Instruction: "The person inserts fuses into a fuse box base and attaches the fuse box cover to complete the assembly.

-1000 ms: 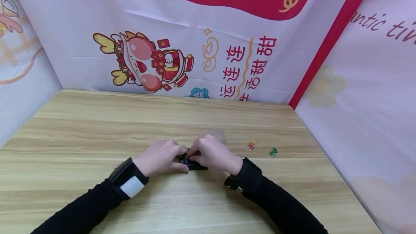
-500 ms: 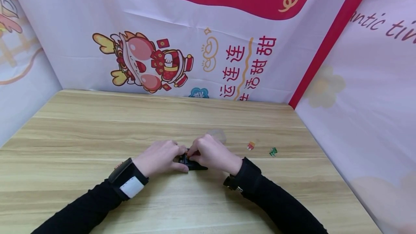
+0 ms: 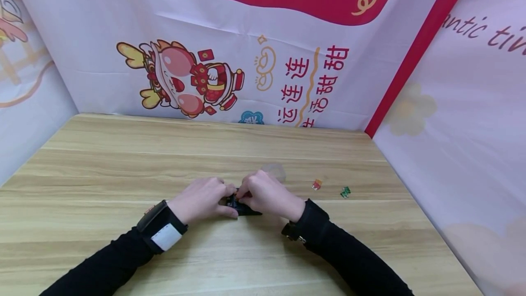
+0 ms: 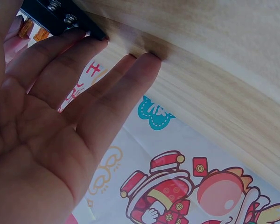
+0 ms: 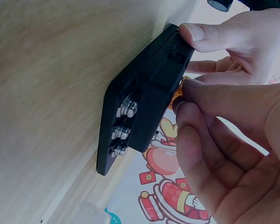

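Observation:
A flat black plastic block [image 5: 149, 88] with a raised middle and shiny metal screws or springs at one end lies on the table between both hands. My left hand [image 3: 203, 199] holds it from the left, thumb on the near edge and fingers at the far edge; in the left wrist view two fingertips [image 4: 100, 43] meet its side. From the right, my right hand [image 3: 267, 193] pinches a small orange piece [image 5: 175, 99] between thumb and index finger, right against the block's raised part. Most of that piece is hidden by the fingers.
A small red-orange piece [image 3: 317, 184] and a green piece [image 3: 345, 192] lie on the wooden table [image 3: 246, 259] to the right. Behind the right hand sits a clear plastic container [image 3: 276, 171]. Printed cloth walls [image 3: 246, 17] enclose the table at back and sides.

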`<state>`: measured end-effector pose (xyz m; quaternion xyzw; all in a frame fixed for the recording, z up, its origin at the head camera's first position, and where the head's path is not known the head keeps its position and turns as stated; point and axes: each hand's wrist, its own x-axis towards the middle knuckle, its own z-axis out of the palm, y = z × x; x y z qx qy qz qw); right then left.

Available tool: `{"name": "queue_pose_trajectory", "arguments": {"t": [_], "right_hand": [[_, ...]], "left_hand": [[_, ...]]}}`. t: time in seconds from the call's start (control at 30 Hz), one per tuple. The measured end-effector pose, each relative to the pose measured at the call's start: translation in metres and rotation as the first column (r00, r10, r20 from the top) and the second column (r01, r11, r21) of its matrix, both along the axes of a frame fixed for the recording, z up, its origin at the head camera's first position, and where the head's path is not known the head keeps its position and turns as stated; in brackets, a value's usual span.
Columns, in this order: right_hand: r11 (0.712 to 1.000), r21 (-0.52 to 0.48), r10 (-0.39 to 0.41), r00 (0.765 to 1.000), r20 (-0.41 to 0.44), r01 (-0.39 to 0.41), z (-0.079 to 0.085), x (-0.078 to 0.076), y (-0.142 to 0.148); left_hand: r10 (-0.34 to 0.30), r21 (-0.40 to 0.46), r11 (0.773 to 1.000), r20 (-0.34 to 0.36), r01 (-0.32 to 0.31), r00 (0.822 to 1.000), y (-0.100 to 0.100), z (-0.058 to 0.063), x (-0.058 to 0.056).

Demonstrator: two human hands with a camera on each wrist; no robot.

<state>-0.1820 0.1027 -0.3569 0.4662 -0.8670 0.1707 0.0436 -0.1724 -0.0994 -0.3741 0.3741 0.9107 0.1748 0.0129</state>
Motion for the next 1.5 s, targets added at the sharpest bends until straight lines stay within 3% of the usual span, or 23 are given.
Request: {"name": "queue_pose_trajectory", "arguments": {"t": [1.07,1.5], "right_hand": [[0.998,-0.001,0.069,0.998,-0.008,-0.069,0.0,-0.0001,-0.0053],[0.998,0.027,0.053,0.999,0.004,-0.053,0.0006,-0.0015,-0.0011]], "left_hand": [[-0.01,0.017,1.0,-0.014,0.01,1.0,-0.0039,-0.0033,-0.0007],[-0.013,0.008,1.0,-0.002,0.013,1.0,-0.0019,-0.0007,-0.0012]]}}
